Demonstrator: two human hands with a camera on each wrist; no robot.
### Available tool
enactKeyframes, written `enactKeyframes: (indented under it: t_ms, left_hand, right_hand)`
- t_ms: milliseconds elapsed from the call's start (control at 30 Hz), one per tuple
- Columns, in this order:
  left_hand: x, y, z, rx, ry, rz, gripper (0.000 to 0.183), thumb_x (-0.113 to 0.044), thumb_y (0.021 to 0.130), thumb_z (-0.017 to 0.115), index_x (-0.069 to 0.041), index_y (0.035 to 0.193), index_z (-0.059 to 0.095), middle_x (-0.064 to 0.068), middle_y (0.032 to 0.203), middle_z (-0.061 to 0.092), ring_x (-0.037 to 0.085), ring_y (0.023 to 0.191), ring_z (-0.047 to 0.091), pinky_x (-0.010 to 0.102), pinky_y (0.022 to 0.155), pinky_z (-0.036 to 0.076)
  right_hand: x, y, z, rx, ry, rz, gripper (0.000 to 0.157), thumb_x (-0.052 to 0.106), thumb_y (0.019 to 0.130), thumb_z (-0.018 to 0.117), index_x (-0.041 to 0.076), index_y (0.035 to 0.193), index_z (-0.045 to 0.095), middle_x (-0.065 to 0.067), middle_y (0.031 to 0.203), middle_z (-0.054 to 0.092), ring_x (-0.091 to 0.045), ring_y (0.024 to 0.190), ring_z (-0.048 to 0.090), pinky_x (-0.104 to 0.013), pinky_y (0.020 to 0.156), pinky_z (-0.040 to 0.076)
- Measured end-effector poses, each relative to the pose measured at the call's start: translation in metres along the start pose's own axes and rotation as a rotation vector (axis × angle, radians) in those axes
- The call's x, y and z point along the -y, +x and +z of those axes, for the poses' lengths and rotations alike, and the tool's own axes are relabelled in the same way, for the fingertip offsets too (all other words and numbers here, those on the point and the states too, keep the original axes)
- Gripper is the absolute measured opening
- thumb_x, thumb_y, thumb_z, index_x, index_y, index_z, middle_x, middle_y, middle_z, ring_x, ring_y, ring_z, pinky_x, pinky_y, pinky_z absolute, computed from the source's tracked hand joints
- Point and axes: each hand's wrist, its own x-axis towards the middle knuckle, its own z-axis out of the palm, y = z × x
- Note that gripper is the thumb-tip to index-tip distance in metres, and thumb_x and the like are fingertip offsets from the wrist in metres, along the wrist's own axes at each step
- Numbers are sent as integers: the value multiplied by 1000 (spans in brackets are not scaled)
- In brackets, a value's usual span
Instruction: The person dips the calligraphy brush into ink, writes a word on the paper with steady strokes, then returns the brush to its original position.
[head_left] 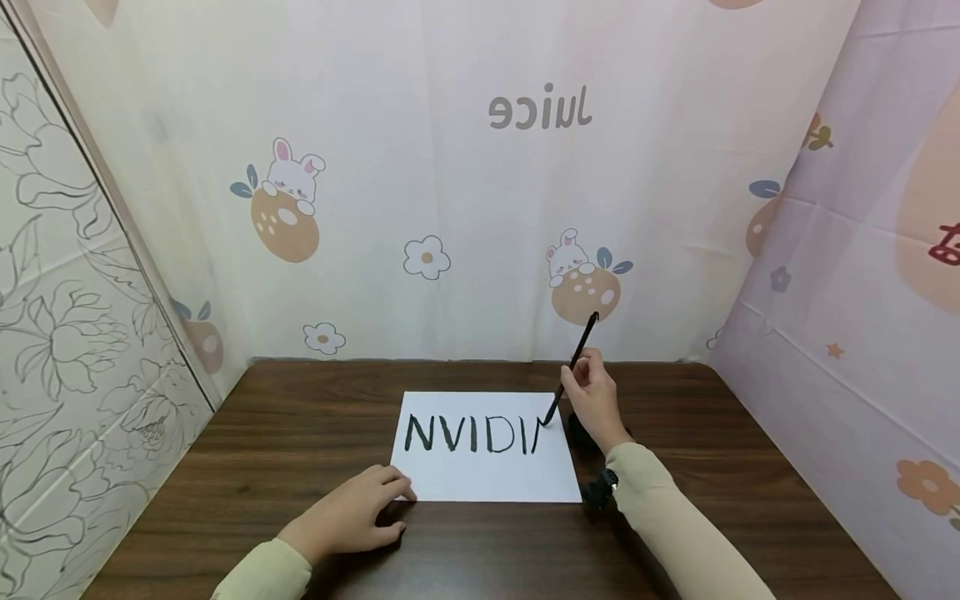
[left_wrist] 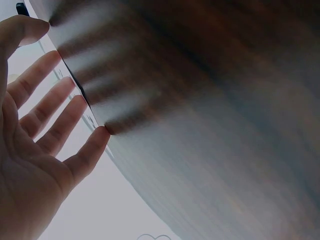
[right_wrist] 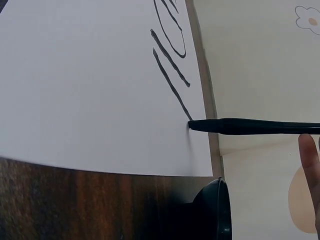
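Observation:
My right hand (head_left: 595,406) pinches a slim black writing brush (head_left: 576,357), held slanted with its far end up. Its dark tip meets a white sheet of paper (head_left: 487,481) at the upper end of a slanted stroke. Black letters reading "NVIDI" run across the sheet, followed by that stroke. In the right wrist view the brush (right_wrist: 260,127) touches the paper, while only a fingertip (right_wrist: 306,150) of the hand shows. My left hand (head_left: 351,510) rests at the sheet's lower left corner, fingers loosely spread; the left wrist view shows its fingertips (left_wrist: 102,132) on the tabletop.
A black round-rimmed container (right_wrist: 212,210) stands just right of the paper, partly behind my right hand in the head view. The dark wooden table (head_left: 262,433) backs onto a printed curtain (head_left: 360,167), with more patterned cloth at both sides.

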Motion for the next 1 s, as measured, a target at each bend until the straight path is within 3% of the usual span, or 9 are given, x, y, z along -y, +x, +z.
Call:
enactKeyframes:
  t_ms: [233, 367, 533, 1000]
  left_hand:
    - [-1, 1, -1, 14, 5, -9, 26, -25, 86, 74, -20, 110, 67, -7, 111, 59, 14, 103, 55, 35, 87, 50]
    - [-1, 1, -1, 9, 13, -5, 26, -26, 85, 75, -20, 110, 67, -6, 111, 59, 14, 103, 56, 35, 87, 50]
    - [-2, 1, -2, 9, 11, 0, 26, -25, 85, 74, -19, 110, 67, -6, 111, 59, 14, 103, 56, 35, 87, 50]
    - [-1, 0, -2, 23, 6, -20, 27, -26, 86, 74, -20, 112, 68, -6, 113, 59, 15, 105, 55, 36, 89, 50]
  right_hand:
    - [0, 0, -2, 8, -3, 12, 19, 0, 98, 58, -1, 114, 47, -12, 84, 50, -27, 69, 59, -39, 62, 58]
    - [-21, 2, 0, 14, 18, 27, 20, 0, 98, 58, 1, 115, 47, -14, 84, 49, -38, 68, 59, -37, 59, 58]
    - [-43, 3, 1, 13, 21, 60, 22, 6, 99, 60, 8, 116, 46, -11, 86, 49, -32, 69, 59, -37, 58, 58]
    - [-45, 1, -5, 28, 21, 52, 22, 7, 96, 62, 13, 112, 48, -10, 85, 50, -21, 68, 59, -49, 59, 58]
